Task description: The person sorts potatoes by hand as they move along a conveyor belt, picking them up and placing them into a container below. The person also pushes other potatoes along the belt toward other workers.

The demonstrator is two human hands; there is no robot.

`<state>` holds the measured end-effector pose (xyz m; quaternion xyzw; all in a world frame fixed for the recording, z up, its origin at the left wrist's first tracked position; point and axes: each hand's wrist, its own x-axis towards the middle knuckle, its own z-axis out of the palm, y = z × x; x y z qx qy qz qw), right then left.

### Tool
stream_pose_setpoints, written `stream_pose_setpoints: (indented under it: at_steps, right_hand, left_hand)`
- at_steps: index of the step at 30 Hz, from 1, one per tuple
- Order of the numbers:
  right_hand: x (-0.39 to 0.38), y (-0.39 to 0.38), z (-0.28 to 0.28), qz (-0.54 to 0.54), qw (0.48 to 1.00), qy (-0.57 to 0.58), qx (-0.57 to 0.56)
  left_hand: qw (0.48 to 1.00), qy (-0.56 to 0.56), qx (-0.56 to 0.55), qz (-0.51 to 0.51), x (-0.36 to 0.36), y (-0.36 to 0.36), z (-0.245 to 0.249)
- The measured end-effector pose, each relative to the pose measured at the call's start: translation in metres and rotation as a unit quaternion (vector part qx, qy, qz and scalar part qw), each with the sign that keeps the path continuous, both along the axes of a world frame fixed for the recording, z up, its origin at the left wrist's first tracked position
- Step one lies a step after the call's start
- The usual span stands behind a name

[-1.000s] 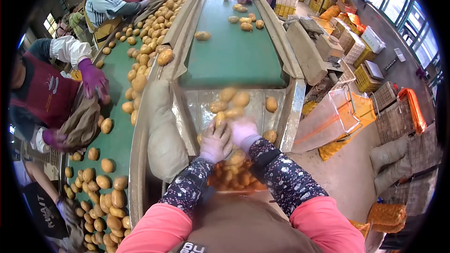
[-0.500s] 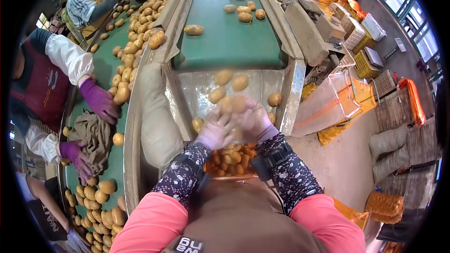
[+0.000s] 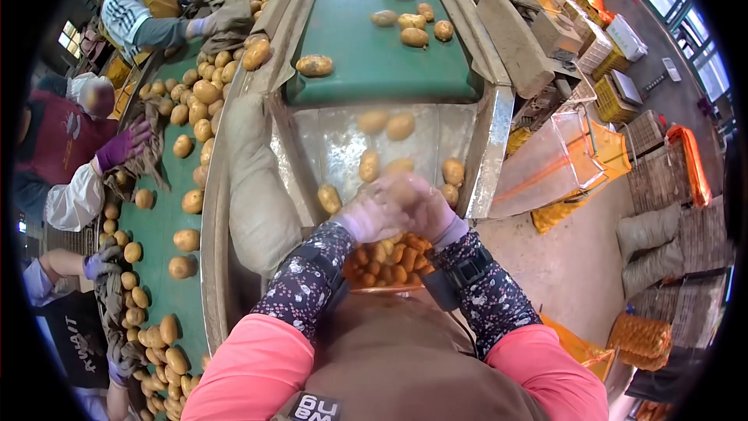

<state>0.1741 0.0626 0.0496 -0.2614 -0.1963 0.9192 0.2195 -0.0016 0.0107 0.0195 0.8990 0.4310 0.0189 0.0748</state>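
Head view: a person stands at the foot of a sorting line, both hands at the outlet.
Left hand [image 3: 368, 217]: fingers curled, pressed against the right hand at the lower end of the chute.
Right hand [image 3: 430, 209]: curled likewise, touching the left hand; a black strap sits on the wrist.
Potato [image 3: 401, 187]: blurred, between the two hands at their upper edge; whether either hand grips it cannot be told.
Net bag [image 3: 386, 263]: orange, full of potatoes, directly below the hands and against the person's body.
Chute [image 3: 335, 136]: bare metal, sloping from the belt down to the hands.
Loose potatoes [image 3: 400, 126]: scattered on the chute, two near its top, others just beside the hands.
Green belt [image 3: 374, 62]: above the chute, carrying a few potatoes well apart.
Sack [image 3: 261, 195]: grey, draped over the rail left of the chute.
Second belt [image 3: 167, 210]: further left, thick with potatoes.
Purple glove [image 3: 123, 146]: a co-worker's hand at the second belt.
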Motion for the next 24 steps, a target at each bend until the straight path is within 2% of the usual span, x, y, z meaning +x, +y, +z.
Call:
stream_pose_setpoints:
  at_steps: [1,4,6,8,10,11,13,14,16,17,19,20,22,24]
  right_hand:
    - [0.0,-0.003,-0.007,0.001,0.998,-0.02,0.055]
    - [0.001,-0.013,-0.022,-0.002,0.98,-0.03,0.197]
    - [0.001,-0.017,-0.019,-0.014,0.964,0.028,0.265]
    - [0.0,-0.019,-0.02,-0.018,0.985,0.0,0.171]
    - [0.0,-0.016,-0.02,0.004,0.997,0.07,0.021]
    - [0.001,-0.01,-0.02,0.028,0.985,0.153,-0.081]
    - [0.003,-0.009,-0.021,0.034,0.989,0.141,0.001]
    - [0.004,-0.015,-0.026,0.015,0.982,0.042,0.181]
    - [0.003,-0.02,-0.021,-0.015,0.968,-0.056,0.245]
    - [0.003,-0.02,-0.016,-0.024,0.989,-0.051,0.134]
    - [-0.001,-0.022,-0.016,-0.048,0.99,-0.037,0.125]
    - [-0.004,-0.023,-0.025,-0.062,0.971,-0.03,0.227]
    - [-0.004,-0.024,-0.028,-0.062,0.963,0.004,0.262]
    - [0.003,-0.023,-0.025,-0.019,0.984,0.038,0.172]
  left_hand:
    - [0.999,0.007,-0.045,0.01,0.001,0.001,0.01]
    - [0.997,-0.071,0.014,0.006,-0.003,0.002,-0.006]
    - [0.985,-0.135,0.106,0.014,-0.002,0.002,-0.013]
    - [0.974,-0.213,0.072,0.032,-0.003,0.002,-0.012]
    - [0.957,-0.282,-0.046,0.049,0.0,0.003,0.013]
    - [0.948,-0.303,-0.083,0.053,0.001,0.004,0.022]
    - [0.954,-0.292,-0.055,0.04,0.001,0.005,0.025]
    - [0.959,-0.28,-0.03,0.034,0.001,0.005,0.023]
    - [0.97,-0.238,0.029,0.027,-0.002,0.004,0.01]
    - [0.975,-0.218,0.044,0.026,-0.003,0.002,0.005]
    - [0.982,-0.182,0.011,0.041,-0.001,0.001,0.008]
    - [0.977,-0.195,-0.025,0.077,-0.001,0.001,0.001]
    - [0.971,-0.195,-0.065,0.122,-0.002,0.0,-0.01]
    - [0.982,-0.148,-0.038,0.108,-0.002,-0.003,-0.009]
